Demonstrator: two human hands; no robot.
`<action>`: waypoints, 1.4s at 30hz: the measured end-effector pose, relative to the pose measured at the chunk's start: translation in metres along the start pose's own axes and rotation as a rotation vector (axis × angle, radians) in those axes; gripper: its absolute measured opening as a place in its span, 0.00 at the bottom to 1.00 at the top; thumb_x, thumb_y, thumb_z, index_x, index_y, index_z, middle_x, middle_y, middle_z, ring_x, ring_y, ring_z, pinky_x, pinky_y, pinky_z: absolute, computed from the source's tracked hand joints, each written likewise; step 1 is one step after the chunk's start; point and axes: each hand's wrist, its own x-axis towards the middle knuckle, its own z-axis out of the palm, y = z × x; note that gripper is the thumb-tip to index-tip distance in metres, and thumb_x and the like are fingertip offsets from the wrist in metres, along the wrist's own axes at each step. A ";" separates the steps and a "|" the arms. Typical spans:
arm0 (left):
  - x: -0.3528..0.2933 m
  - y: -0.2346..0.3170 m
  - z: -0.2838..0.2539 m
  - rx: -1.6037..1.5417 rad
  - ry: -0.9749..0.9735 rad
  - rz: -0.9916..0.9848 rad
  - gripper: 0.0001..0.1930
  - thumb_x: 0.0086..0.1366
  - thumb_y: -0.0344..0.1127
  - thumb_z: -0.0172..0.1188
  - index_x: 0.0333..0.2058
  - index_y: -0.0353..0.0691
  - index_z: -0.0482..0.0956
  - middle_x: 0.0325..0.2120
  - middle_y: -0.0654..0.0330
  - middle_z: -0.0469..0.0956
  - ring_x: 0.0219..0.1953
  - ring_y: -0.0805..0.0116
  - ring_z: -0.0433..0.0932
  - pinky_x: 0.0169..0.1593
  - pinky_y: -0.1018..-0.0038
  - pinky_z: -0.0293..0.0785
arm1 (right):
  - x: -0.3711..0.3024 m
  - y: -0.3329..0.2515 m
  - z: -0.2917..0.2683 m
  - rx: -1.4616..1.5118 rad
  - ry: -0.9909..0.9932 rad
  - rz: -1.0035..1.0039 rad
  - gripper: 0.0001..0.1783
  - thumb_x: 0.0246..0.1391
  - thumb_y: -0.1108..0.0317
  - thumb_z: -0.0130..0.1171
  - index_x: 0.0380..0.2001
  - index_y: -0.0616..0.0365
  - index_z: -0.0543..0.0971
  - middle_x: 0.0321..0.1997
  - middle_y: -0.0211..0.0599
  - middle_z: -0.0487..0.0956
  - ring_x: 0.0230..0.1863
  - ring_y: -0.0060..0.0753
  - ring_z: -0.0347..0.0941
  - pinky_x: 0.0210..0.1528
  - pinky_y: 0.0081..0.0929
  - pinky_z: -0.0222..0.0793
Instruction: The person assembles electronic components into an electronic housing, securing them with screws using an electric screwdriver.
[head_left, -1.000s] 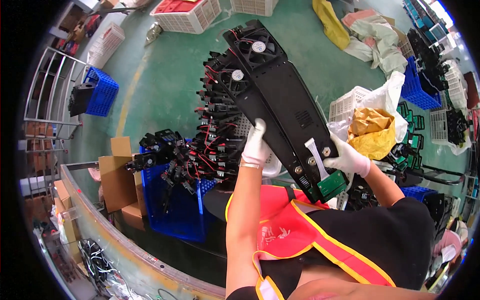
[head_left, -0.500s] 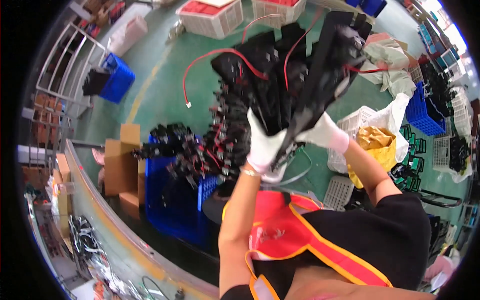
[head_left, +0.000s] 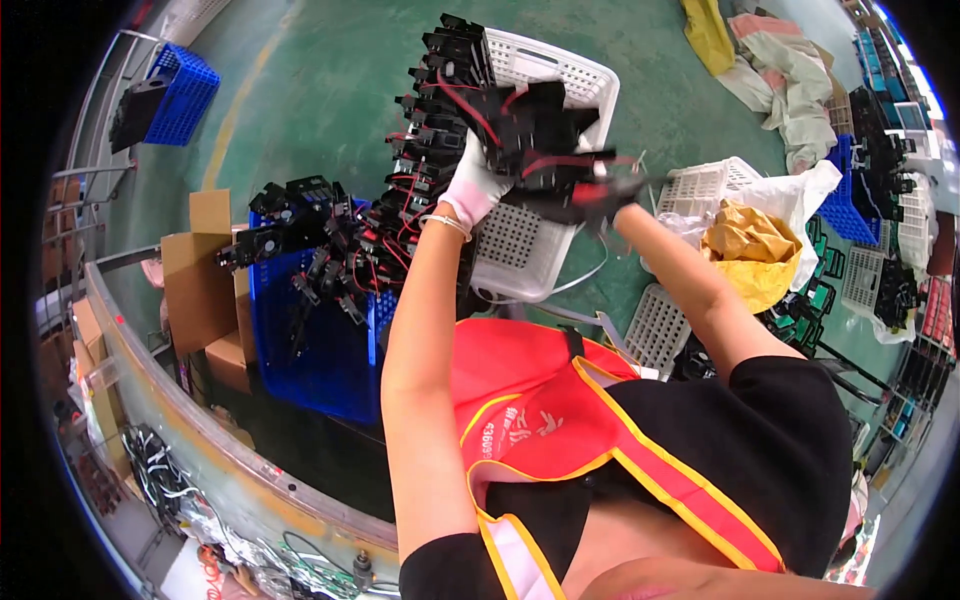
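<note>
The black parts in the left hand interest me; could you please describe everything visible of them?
The black parts form a jagged, plastic-looking cluster with red wires, too blurred for finer detail. They are held over the white crate, hiding part of it. The gloved left hand grips their left side; the right hand is hidden at their lower right, so its hold cannot be told.

White lettering on red apron
</note>
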 end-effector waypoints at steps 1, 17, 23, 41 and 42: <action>0.007 0.006 0.016 -0.085 0.081 -0.186 0.22 0.68 0.34 0.51 0.60 0.50 0.61 0.55 0.63 0.69 0.52 0.69 0.71 0.53 0.67 0.75 | 0.003 0.004 -0.026 -0.471 0.097 -0.259 0.20 0.61 0.67 0.47 0.55 0.60 0.71 0.55 0.36 0.74 0.52 0.35 0.71 0.61 0.33 0.63; 0.045 -0.052 -0.123 0.247 0.321 -0.211 0.10 0.62 0.35 0.53 0.42 0.47 0.73 0.42 0.65 0.73 0.44 0.70 0.70 0.52 0.72 0.68 | 0.075 0.156 -0.098 -0.818 0.491 -0.371 0.18 0.67 0.56 0.43 0.51 0.55 0.72 0.50 0.32 0.73 0.54 0.24 0.67 0.60 0.23 0.59; 0.029 -0.027 -0.127 1.224 -0.127 -0.053 0.26 0.48 0.15 0.53 0.48 0.41 0.69 0.55 0.49 0.64 0.60 0.50 0.63 0.64 0.68 0.60 | 0.101 0.207 -0.116 -0.462 0.748 -0.054 0.18 0.66 0.60 0.42 0.54 0.50 0.72 0.55 0.32 0.71 0.58 0.30 0.64 0.63 0.28 0.55; -0.053 -0.033 0.001 2.113 -0.181 -0.089 0.36 0.52 0.47 0.64 0.60 0.50 0.64 0.60 0.50 0.62 0.65 0.41 0.55 0.64 0.47 0.53 | 0.072 0.159 -0.096 -1.271 0.274 -0.304 0.31 0.48 0.78 0.52 0.58 0.49 0.65 0.65 0.41 0.65 0.62 0.45 0.67 0.61 0.33 0.65; -0.058 -0.047 -0.013 2.267 -0.123 -0.026 0.30 0.57 0.43 0.59 0.59 0.52 0.65 0.59 0.51 0.64 0.64 0.44 0.56 0.64 0.48 0.55 | 0.075 0.154 -0.083 -1.355 0.286 -0.282 0.30 0.48 0.78 0.52 0.58 0.49 0.65 0.65 0.41 0.65 0.61 0.45 0.67 0.61 0.33 0.65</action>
